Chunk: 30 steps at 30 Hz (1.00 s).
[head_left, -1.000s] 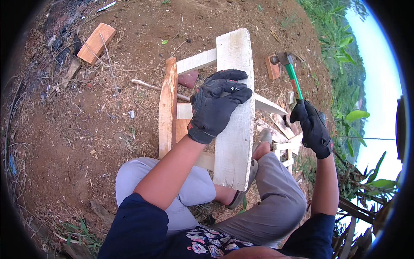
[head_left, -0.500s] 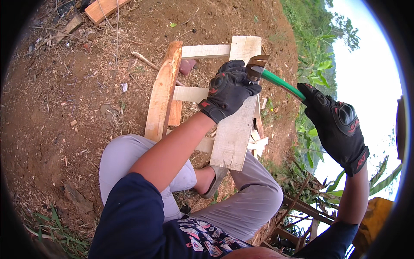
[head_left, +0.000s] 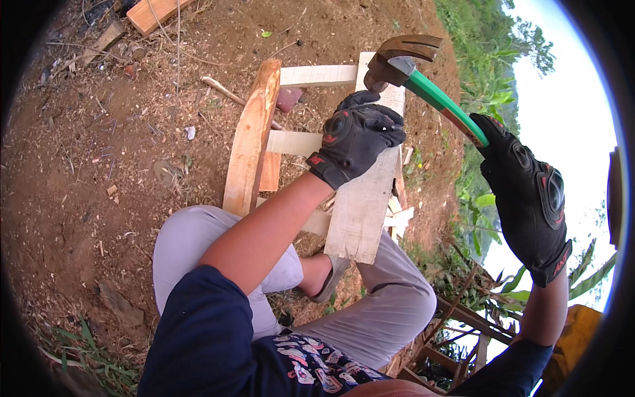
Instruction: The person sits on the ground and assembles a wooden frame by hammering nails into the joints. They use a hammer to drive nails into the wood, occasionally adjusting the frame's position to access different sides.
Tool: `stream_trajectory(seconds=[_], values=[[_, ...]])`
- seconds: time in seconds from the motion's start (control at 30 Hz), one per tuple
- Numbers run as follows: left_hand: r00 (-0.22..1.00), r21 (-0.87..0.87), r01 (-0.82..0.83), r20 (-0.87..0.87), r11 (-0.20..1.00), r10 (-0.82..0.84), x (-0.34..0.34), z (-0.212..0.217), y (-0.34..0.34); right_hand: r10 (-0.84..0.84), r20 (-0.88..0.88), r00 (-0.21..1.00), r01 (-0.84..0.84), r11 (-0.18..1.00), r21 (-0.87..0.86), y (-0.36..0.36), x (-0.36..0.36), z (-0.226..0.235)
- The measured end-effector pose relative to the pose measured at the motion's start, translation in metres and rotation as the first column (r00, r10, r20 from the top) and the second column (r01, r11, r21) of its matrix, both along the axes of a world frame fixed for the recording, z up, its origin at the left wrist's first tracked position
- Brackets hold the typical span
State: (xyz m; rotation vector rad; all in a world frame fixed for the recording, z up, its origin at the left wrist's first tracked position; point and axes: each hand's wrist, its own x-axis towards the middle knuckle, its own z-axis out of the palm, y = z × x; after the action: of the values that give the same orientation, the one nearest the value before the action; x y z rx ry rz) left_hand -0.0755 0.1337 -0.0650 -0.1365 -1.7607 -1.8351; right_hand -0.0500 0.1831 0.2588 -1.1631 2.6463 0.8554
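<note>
My right hand (head_left: pixel 529 198), in a black glove, is wrapped round the green handle of a claw hammer (head_left: pixel 433 96). The hammer's rusty head is raised over the far part of a pale wooden board (head_left: pixel 360 221). My left hand (head_left: pixel 360 139), also gloved in black, rests on that board just below the hammer head. Its fingers are pinched together, and whatever they hold is hidden. The board lies across pale crosspieces (head_left: pixel 294 143) that join it to a rougher, bark-edged plank (head_left: pixel 251 142) on the left.
My bent legs (head_left: pixel 370 311) are close under the frame's near end. Wood chips lie over the brown soil around it. A stick (head_left: pixel 225 91) and a reddish stone (head_left: pixel 288 99) are beside the plank. An orange-brown timber (head_left: pixel 153 14) lies far left; green plants (head_left: pixel 486 205) grow on the right.
The hammer has risen off the spot by my left fingers, its head moving up and away. My right hand has shifted slightly right. The left hand stays almost in place on the board.
</note>
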Motion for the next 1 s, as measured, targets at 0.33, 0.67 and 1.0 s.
stream_trajectory(seconds=[0.33, 0.67, 1.0], values=[[0.987, 0.227, 0.077, 0.121, 0.971, -0.107, -0.002, 0.001, 0.006, 0.015, -0.027, 1.000, -0.015, 1.000, -0.018, 0.018, 0.004, 0.000], [0.976, 0.213, 0.152, 0.122, 0.965, -0.181, -0.004, -0.008, 0.007, 0.019, -0.017, 1.000, -0.019, 0.999, -0.038, 0.021, 0.009, -0.004], [0.977, 0.360, 0.198, -0.001, 0.912, -0.212, -0.005, -0.004, 0.009, -0.034, -0.003, 0.999, 0.034, 0.999, 0.007, 0.023, 0.006, -0.008]])
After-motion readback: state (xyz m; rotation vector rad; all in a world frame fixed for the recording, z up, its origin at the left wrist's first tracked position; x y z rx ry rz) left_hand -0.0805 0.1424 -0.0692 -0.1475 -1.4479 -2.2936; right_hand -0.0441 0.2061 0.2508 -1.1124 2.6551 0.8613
